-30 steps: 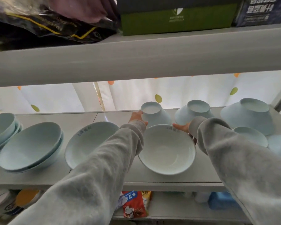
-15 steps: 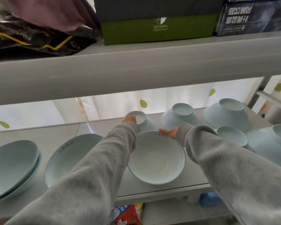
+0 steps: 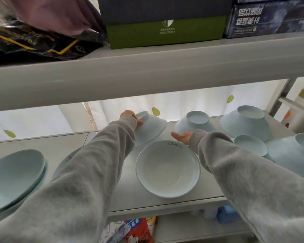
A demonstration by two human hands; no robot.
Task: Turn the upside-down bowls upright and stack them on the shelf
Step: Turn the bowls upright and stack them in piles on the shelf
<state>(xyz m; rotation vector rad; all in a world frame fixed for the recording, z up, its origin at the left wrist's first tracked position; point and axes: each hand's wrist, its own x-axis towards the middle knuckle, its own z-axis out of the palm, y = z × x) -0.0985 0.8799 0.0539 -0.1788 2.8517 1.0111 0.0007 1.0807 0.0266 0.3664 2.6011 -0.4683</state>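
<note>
My left hand (image 3: pixel 130 117) grips a pale blue bowl (image 3: pixel 152 128) by its foot and has it lifted and tilted above the shelf (image 3: pixel 165 202). My right hand (image 3: pixel 182 137) hovers open just to its right, palm up, holding nothing. An upright white-blue bowl (image 3: pixel 168 170) stands in front of both hands. Behind the right hand several bowls stand upside down: one (image 3: pixel 194 123) at the back middle, a larger one (image 3: pixel 246 123) to its right, a small one (image 3: pixel 250 144) in front. Upright stacked bowls (image 3: pixel 16 176) sit at far left; another upright bowl (image 3: pixel 67 161) lies mostly hidden under my left sleeve.
The upper shelf board (image 3: pixel 147 67) hangs low over the bowls, carrying a green box (image 3: pixel 165 32), a dark blue box (image 3: pixel 270 16) and a black bag (image 3: pixel 33 41). More upside-down bowls (image 3: pixel 291 155) crowd the right end by a metal post (image 3: pixel 281 95). Packets (image 3: pixel 139 230) lie on the shelf below.
My left hand has lifted the upside-down bowl off the shelf and tipped it sideways. The right hand has come off the front bowl's rim and opened. The view has shifted right.
</note>
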